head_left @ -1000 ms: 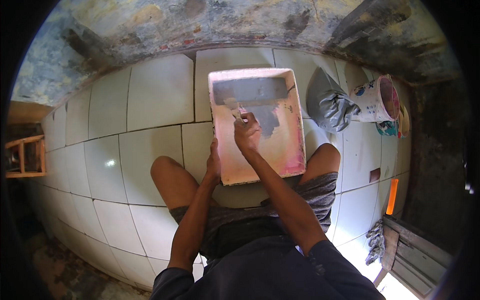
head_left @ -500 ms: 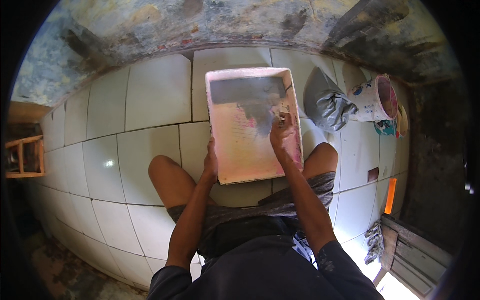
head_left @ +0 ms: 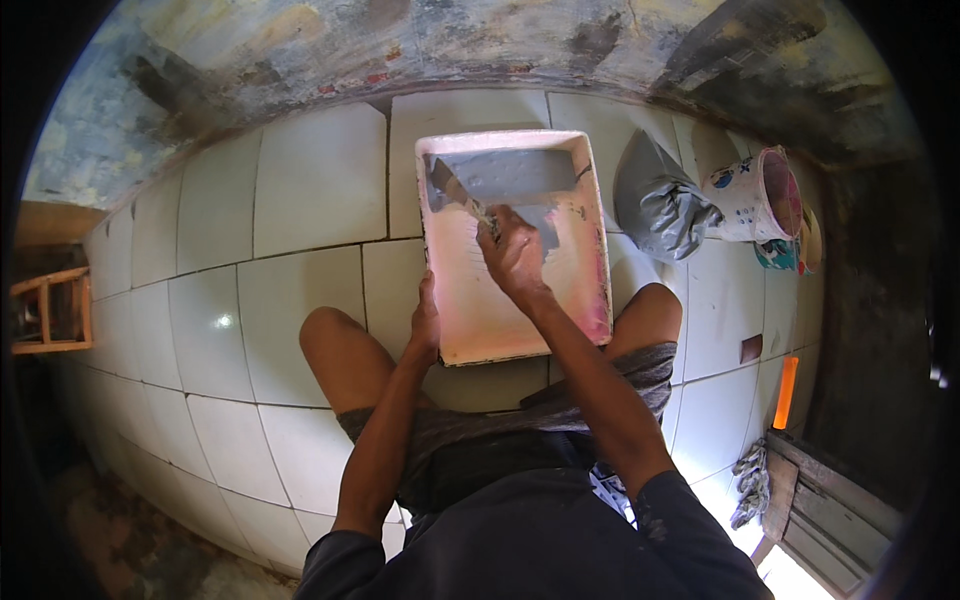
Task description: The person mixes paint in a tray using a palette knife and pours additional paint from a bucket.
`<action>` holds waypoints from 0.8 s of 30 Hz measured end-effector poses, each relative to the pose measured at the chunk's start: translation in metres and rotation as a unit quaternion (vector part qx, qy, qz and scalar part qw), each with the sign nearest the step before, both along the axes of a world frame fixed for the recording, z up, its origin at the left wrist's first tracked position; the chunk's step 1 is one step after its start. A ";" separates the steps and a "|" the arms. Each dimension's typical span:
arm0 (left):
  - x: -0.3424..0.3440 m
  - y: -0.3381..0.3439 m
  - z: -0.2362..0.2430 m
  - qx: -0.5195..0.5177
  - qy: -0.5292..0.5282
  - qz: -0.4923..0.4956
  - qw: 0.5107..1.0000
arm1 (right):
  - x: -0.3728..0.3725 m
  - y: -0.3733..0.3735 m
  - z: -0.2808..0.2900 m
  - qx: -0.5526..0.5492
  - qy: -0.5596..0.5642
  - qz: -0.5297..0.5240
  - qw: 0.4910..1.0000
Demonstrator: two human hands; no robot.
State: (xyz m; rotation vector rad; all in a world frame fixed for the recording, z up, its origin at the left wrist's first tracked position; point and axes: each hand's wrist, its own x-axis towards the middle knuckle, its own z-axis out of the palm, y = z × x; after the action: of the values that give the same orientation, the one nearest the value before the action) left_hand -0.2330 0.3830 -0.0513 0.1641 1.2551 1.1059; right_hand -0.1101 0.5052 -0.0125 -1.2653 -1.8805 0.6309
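1. Nearby, the left hand (head_left: 425, 312) rests against the left edge of a shallow, rectangular, pale-pink tray (head_left: 485, 320); whether its grip clasps the rim, I cannot tell.
2. Above the tray's middle, the right hand (head_left: 514, 250) has its grip wrapped round the handle of a flat, dark-bladed scraper (head_left: 452, 183).
3. Pressing too hard could, I judge, skid the tray or flick paste over its rim.
4. The scraper points toward the tray's far-left corner, long axis diagonal; the tray's runs near to far.
5. Smooth grey paste (head_left: 525, 172) lines the tray's far edge.
6. Beyond its right edge sits a crumpled grey plastic bag (head_left: 662, 212).
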 end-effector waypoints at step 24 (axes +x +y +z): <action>-0.002 0.001 0.004 -0.010 -0.013 -0.008 1.000 | 0.000 0.147 0.069 -0.206 -0.244 0.041 0.947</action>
State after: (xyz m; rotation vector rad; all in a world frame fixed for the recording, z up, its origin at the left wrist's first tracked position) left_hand -0.2349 0.3838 -0.0476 0.1448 1.2395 1.0780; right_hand -0.1105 0.6521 0.0566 -1.7426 -2.2893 0.8458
